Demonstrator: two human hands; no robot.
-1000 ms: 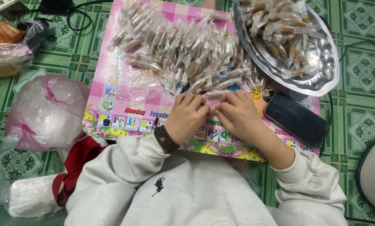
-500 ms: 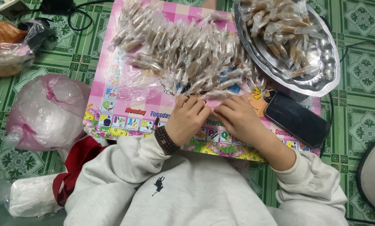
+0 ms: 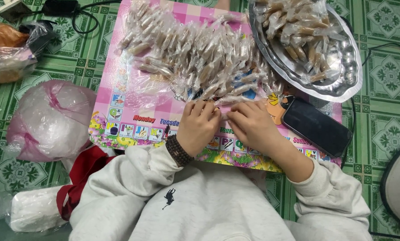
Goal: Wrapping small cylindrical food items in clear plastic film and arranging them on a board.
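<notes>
Both hands work at the near edge of a pink board [image 3: 133, 105] laid on a green tiled floor [image 3: 387, 80]. The left hand [image 3: 199, 127] has its fingers curled shut around a small wrapped sweet [image 3: 221, 115] — only its end shows between the 2 hands. The right hand [image 3: 252, 126] has its fingertips bent in, pinching the same sweet from the other side. The hands touch at the fingertips.

Just beyond them lies a heap of wrapped sweets [image 3: 195, 58] spread over the board's upper half. A metal tray [image 3: 343, 76] with more sweets overlaps the board's top right corner. A black phone [image 3: 317, 126] lies just right of the right hand, on the board.

A beaded bracelet [image 3: 178, 151] sits on the left wrist. A pink plastic bag [image 3: 48, 120] rests on the floor — left of the board.
</notes>
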